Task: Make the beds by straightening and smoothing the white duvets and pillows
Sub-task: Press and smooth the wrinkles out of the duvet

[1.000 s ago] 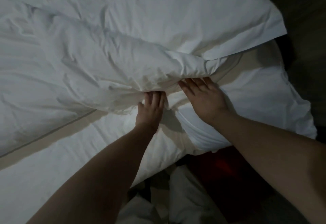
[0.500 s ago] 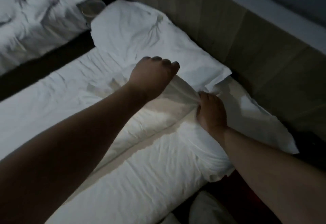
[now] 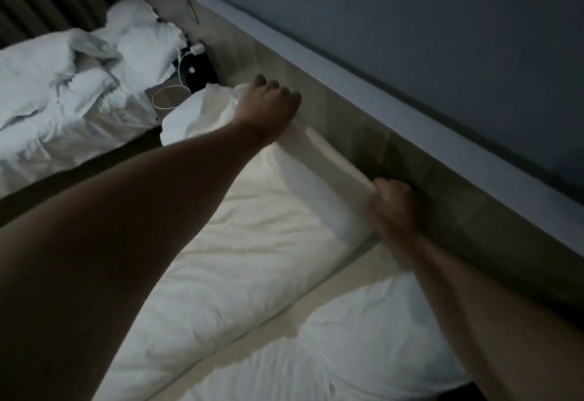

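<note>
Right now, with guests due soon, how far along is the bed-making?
Done: nothing looks finished. In hand: the left hand and right hand grip and stretch one edge of the near white bedding along the headboard. Left: smoothing its creases, then the far duvet and pillows, which lie crumpled.

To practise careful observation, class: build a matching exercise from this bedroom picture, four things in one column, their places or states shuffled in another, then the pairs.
1 left hand
2 right hand
3 crumpled white fabric duvet
4 thin white cable

A grips the white rectangular pillow's stretched edge, nearer end
B curls in a loop
C grips that edge, farther end
D lies heaped, untouched

Pairs: 1-C, 2-A, 3-D, 4-B
</note>
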